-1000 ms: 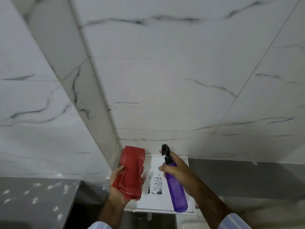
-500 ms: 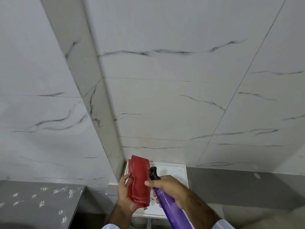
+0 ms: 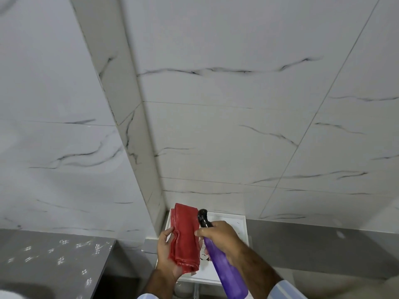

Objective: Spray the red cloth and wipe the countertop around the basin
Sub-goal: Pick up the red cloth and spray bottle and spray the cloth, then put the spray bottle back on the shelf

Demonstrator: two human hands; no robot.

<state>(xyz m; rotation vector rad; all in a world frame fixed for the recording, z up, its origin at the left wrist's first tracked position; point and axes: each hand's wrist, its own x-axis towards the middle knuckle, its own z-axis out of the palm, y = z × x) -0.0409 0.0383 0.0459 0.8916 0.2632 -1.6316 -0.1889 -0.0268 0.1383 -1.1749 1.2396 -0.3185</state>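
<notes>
A folded red cloth [image 3: 185, 236] stands upright in my left hand [image 3: 165, 253], which grips it from the left side and below. My right hand [image 3: 220, 237] is wrapped around the neck of a purple spray bottle [image 3: 224, 268]. Its black nozzle [image 3: 203, 217] points left and touches the cloth's right edge. Both are held over a white square tray [image 3: 235, 225] fixed in the wall corner. The basin itself is out of view.
White marble-look wall tiles [image 3: 216, 126] fill most of the view. A grey speckled countertop [image 3: 54, 262] lies at the lower left. A grey band [image 3: 313, 244] runs along the wall at right, behind the tray.
The bottle swung from upright, apart from the cloth, to tilted with its nozzle against the cloth. The hands came closer together and the view tilted upward.
</notes>
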